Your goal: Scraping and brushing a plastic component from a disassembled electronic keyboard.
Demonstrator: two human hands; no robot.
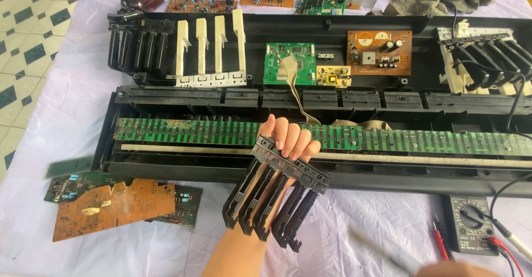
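Observation:
My left hand reaches up from the bottom middle and holds a black strip of several joined piano keys, fingers curled over its top bar. The strip hangs over the front edge of an opened electronic keyboard case. Just behind my fingers runs the long green key-contact board. Only a sliver of my right hand shows at the bottom right edge; a thin blurred streak lies to its left, and I cannot tell whether it is held.
Inside the case sit a green circuit board, a brown board, white keys and more black key strips. Loose boards lie front left. A multimeter with red probes sits front right.

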